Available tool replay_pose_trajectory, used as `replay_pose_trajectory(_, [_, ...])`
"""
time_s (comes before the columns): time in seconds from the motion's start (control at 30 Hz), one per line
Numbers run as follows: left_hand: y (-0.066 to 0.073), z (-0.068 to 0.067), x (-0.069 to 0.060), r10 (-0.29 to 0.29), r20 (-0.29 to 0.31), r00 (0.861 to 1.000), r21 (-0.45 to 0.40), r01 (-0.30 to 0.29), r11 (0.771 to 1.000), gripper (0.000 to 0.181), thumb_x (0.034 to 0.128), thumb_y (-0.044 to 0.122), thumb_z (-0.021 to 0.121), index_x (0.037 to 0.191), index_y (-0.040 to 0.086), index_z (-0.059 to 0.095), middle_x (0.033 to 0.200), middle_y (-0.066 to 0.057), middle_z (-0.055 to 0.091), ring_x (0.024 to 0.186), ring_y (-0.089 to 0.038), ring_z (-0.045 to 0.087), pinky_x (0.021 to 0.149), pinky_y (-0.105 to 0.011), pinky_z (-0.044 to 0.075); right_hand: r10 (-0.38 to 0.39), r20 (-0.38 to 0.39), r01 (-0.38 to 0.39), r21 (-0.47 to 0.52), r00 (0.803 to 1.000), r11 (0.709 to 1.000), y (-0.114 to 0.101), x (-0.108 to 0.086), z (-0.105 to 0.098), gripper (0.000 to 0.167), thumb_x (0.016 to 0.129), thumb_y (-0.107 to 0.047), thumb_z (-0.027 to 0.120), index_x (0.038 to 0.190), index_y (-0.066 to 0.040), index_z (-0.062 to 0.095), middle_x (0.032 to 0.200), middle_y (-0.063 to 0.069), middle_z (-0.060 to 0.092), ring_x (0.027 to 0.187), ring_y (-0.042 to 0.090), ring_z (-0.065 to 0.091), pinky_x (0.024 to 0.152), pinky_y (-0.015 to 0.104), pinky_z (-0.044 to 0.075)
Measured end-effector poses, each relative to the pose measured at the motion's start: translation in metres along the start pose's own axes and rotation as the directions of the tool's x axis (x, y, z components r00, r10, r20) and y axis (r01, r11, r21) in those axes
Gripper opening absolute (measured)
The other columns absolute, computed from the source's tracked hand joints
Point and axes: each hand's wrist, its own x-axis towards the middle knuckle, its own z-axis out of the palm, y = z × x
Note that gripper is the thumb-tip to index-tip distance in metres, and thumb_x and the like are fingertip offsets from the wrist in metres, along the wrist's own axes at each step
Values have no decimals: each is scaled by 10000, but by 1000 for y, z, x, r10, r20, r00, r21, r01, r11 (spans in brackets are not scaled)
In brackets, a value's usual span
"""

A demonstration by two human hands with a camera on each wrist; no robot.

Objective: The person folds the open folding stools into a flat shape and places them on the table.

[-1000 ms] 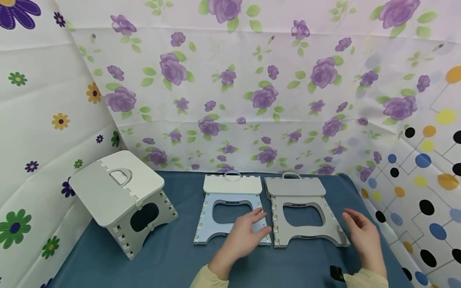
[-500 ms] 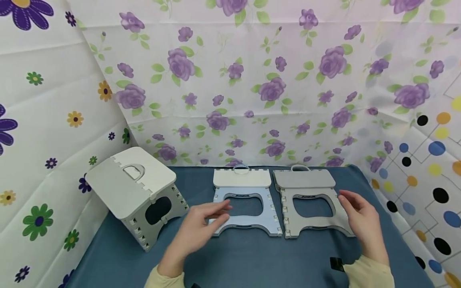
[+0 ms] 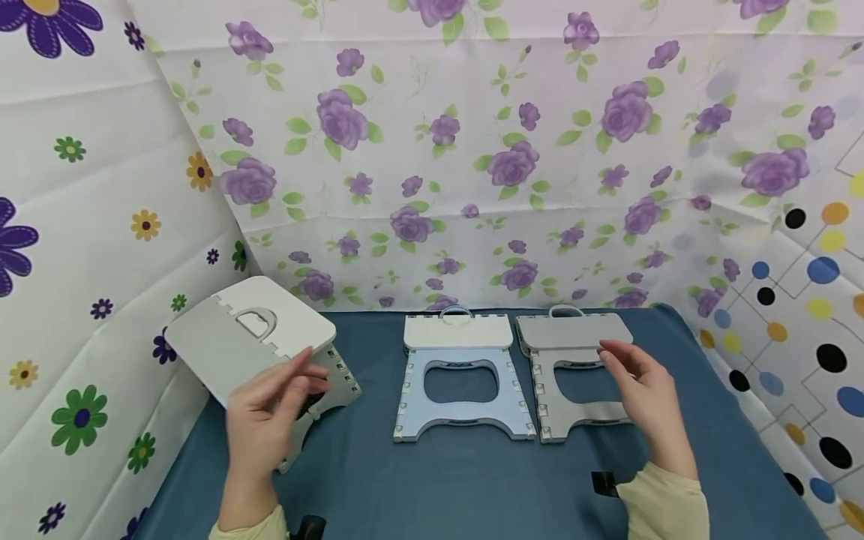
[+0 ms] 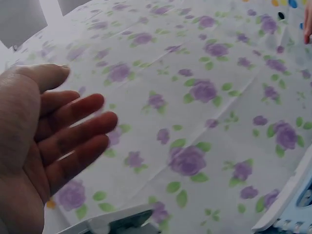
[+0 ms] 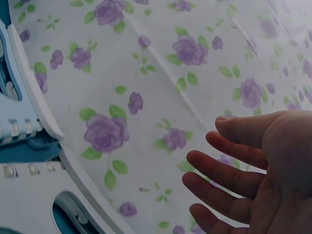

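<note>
**Two hands, three stools: your left hand (image 3: 259, 424) in front of the standing stool (image 3: 232, 341), your right hand (image 3: 644, 386) in front of the grey folded stool (image 3: 574, 332)**

In the head view your left fingers overlap the standing stool and seem bunched; the left wrist view shows them loosely extended, thumb apart, holding nothing, against the floral curtain (image 3: 445, 187). The right wrist view likewise shows your right fingers spread and relaxed, palm bare—whereas the head view shows mainly the back of that hand.

The stools appear to be plastic: smooth rounded panels, knuckled hinge edges, looped handles and arched legs. The standing stool has a two-tone grey and white top and stands at the left of the worktop (image 3: 432, 487), which is covered in plain dark blue cloth. The blue folded stool (image 3: 462, 410) lies flat at centre, just beside the grey one; each has a rounded cut-out.

Compared with half a second earlier, your left hand has passed from the blue folded stool to the standing one, and your right hand has shifted inward across the grey one—the stools keep their places.
</note>
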Motion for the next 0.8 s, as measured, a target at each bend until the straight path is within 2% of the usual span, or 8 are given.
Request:
replay_pose_trajectory(0.13, [3,-14,-1,26,-182,983,-70,-39,997,265,1018,-184,559,1237,-334,557,1042,-218,782,881,-191,785,821,-240,611,-23,16,23,7,1000,1000,-9,3,8,549,1114,-513,537,1498,-130,623,1441,86,661,1324,277,577,982,333,492])
replay_pose_trajectory(0.2, [2,-21,-2,21,-258,966,-58,-37,998,266,1011,-201,537,1246,-323,563,1049,-220,780,909,-204,778,829,-237,607,-27,23,27,16,999,1000,-12,3,12,537,1113,-507,543,1495,-139,627,1430,81,670,1318,283,586,953,251,476])
replay_pose_trajectory(0.33, [0,-35,-5,-15,-416,909,47,38,998,305,1009,-195,523,1295,-226,624,1084,-165,776,994,-209,744,860,-224,584,-38,35,37,35,999,999,-18,2,23,515,1114,-493,552,1485,-145,635,1410,70,683,1288,244,602,932,175,460])
replay_pose_trajectory(0.43, [-3,-47,-5,-29,-533,845,99,97,990,312,1021,-169,532,1306,-170,656,1131,-138,756,1058,-228,702,896,-251,553,-52,43,50,57,998,997,-20,3,32,510,1113,-488,559,1479,-143,637,1402,64,682,1264,195,604,933,156,461])
replay_pose_trajectory(0.53, [-5,-56,-4,-8,-631,776,129,115,985,294,1024,-152,537,1287,-165,668,1168,-154,725,1111,-256,661,941,-294,504,-61,56,57,77,997,995,-22,3,39,501,1111,-478,570,1472,-139,642,1394,67,685,1251,180,611,930,122,457])
replay_pose_trajectory(0.7, [-9,-71,-6,6,-782,624,171,204,964,267,1036,-118,530,1236,-128,707,1198,-177,688,1158,-264,624,975,-294,464,-65,71,61,52,995,997,-25,3,42,494,1112,-474,571,1467,-139,647,1392,91,689,1271,259,628,941,140,457])
replay_pose_trajectory(0.77, [-15,-82,-10,-30,-817,576,152,266,952,280,1053,-104,512,1250,-102,711,1235,-191,674,1188,-266,608,994,-285,460,-61,72,58,44,996,997,-27,4,41,505,1111,-486,566,1472,-143,644,1402,97,684,1289,284,625,962,186,465])
replay_pose_trajectory(0.8, [-19,-88,-13,-67,-827,559,130,305,944,292,1062,-96,505,1272,-84,708,1263,-189,666,1213,-264,597,1006,-276,455,-58,72,55,42,996,998,-28,5,41,512,1111,-494,562,1475,-144,642,1407,97,681,1296,291,622,969,208,467])
